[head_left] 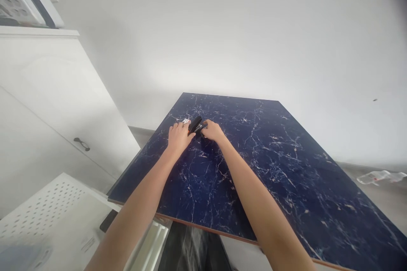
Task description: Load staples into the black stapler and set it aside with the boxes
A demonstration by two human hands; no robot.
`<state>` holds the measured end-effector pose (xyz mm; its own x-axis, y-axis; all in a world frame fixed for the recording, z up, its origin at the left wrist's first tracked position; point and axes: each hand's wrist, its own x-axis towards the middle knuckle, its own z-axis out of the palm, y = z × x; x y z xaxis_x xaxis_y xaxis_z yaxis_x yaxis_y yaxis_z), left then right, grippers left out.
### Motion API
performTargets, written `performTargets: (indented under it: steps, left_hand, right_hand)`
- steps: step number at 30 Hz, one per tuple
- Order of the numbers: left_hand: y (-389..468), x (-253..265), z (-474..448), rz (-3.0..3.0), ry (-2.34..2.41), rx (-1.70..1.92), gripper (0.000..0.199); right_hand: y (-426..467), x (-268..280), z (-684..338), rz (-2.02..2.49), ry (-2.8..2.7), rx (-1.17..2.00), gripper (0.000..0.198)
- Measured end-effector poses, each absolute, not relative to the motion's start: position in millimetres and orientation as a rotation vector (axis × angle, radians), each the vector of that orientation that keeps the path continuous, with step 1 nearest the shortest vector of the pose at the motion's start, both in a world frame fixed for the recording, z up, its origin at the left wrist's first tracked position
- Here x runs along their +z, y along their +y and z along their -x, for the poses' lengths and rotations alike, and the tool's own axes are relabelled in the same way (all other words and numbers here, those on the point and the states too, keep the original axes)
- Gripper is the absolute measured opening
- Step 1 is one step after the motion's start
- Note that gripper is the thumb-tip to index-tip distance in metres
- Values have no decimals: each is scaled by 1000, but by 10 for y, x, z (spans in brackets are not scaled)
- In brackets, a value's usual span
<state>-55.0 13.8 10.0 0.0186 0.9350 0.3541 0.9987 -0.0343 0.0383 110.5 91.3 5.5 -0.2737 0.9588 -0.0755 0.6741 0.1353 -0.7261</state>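
Observation:
A black stapler (pixel 195 124) is held between my two hands near the far left part of the table. Its top part stands raised, and a strip of bare metal shows below it. My left hand (pixel 178 136) is closed around the stapler's left side, thumb toward me. By its fingertips is a small white piece (pixel 186 121) with dark print, too small to make out. From the right, my right hand (pixel 213 131) grips the stapler's lower part with bent fingers. The fingers hide part of the stapler.
The table (pixel 254 169) has a dark blue marbled top. Behind it rises a white wall (pixel 229 29). A white cabinet (pixel 51 93) with a dark handle stands left, above a perforated white surface (pixel 47 203). Clear plastic packaging (pixel 378 176) lies beyond the right edge.

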Motion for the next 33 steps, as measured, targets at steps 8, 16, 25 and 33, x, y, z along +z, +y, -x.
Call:
performTargets:
  steps: [8,16,25,33]
  left_hand:
    - [128,249,931,2049,-2266,-271,40]
    - [227,239,1139,1991,-2373,-464,44]
    - [304,133,1243,1776,-2453,-408,51]
    - [100,78,356,2437,-1642,-807,40]
  right_hand:
    - [900,204,-1137,1509,-2152,904,42]
    - [672,345,-1479,1452,-2136,867,39]
    - [18,-48,-2365,1288,-2305,615,30]
    - [-289,-125,-2575,1329,-2498,365,64]
